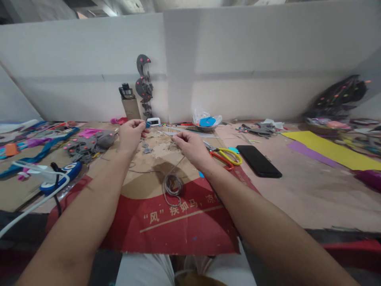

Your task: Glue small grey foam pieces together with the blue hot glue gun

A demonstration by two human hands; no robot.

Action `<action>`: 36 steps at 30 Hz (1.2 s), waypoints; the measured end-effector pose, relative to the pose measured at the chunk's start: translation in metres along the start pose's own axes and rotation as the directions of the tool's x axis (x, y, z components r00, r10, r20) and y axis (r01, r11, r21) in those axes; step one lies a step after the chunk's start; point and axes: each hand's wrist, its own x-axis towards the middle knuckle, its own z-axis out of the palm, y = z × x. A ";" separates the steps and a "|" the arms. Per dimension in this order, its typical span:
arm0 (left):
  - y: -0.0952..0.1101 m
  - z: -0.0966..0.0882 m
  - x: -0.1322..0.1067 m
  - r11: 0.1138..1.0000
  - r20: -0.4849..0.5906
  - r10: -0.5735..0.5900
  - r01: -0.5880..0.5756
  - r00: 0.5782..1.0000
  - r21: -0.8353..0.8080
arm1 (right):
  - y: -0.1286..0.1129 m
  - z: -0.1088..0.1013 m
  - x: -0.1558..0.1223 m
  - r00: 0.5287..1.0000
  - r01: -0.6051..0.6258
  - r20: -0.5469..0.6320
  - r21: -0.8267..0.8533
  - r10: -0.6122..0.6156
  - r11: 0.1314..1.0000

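Note:
Raised over the cardboard sheet, my left hand pinches a small blue piece between thumb and fingers; its exact kind is too small to make out. My right hand is a little to the right, its fingers closed on a thin grey cord. From that hand the cord runs down to a loose grey coil lying on the cardboard. A thin line seems to stretch between the hands. Small grey scraps lie below my left hand. Scissors with yellow and orange handles rest beside my right wrist.
A black phone lies right of the scissors. Grey yarn pieces with pink beads and a blue-and-white power strip are on the left. A bottle stands by the wall. Yellow sheet lies at right.

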 end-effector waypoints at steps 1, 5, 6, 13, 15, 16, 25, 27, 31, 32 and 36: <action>-0.001 -0.003 0.004 0.998 -0.036 -0.026 0.024 0.999 -0.050 | -0.003 -0.001 0.000 0.998 -0.048 0.036 0.074 0.045 0.996; -0.001 -0.013 0.016 0.967 -0.176 -0.116 0.071 0.977 -0.245 | -0.018 -0.007 -0.004 0.976 -0.166 0.189 0.349 0.104 0.922; -0.001 -0.015 0.018 0.957 -0.204 -0.138 0.078 0.969 -0.280 | -0.022 -0.009 -0.005 0.974 -0.159 0.213 0.390 0.080 0.907; 0.002 -0.024 0.027 0.862 -0.268 -0.260 0.099 0.928 -0.497 | -0.035 -0.016 -0.016 0.784 -0.139 0.620 0.222 -0.030 0.965; 0.002 -0.025 0.029 0.840 -0.272 -0.287 0.105 0.918 -0.533 | -0.035 -0.018 -0.019 0.678 -0.186 0.735 0.158 0.010 0.970; 0.002 -0.026 0.030 0.833 -0.272 -0.294 0.106 0.916 -0.543 | -0.036 -0.018 -0.020 0.632 -0.222 0.774 0.145 0.029 0.964; 0.000 -0.043 0.043 0.858 -0.269 -0.261 0.096 0.927 -0.504 | -0.045 -0.020 -0.024 0.653 -0.347 0.756 0.349 -0.043 0.871; 0.001 -0.043 0.042 0.863 -0.280 -0.267 0.099 0.922 -0.496 | -0.046 -0.021 -0.022 0.760 -0.289 0.646 0.437 -0.074 0.852; 0.003 -0.039 0.037 0.891 -0.272 -0.245 0.106 0.930 -0.442 | -0.058 -0.027 -0.019 0.909 -0.131 0.398 0.557 -0.126 0.820; 0.004 -0.038 0.036 0.896 -0.274 -0.256 0.120 0.927 -0.428 | -0.064 -0.028 -0.018 0.925 -0.085 0.350 0.570 -0.148 0.817; 0.003 -0.035 0.035 0.893 -0.295 -0.296 0.153 0.909 -0.423 | -0.094 -0.027 -0.023 0.937 0.058 0.261 0.541 -0.233 0.839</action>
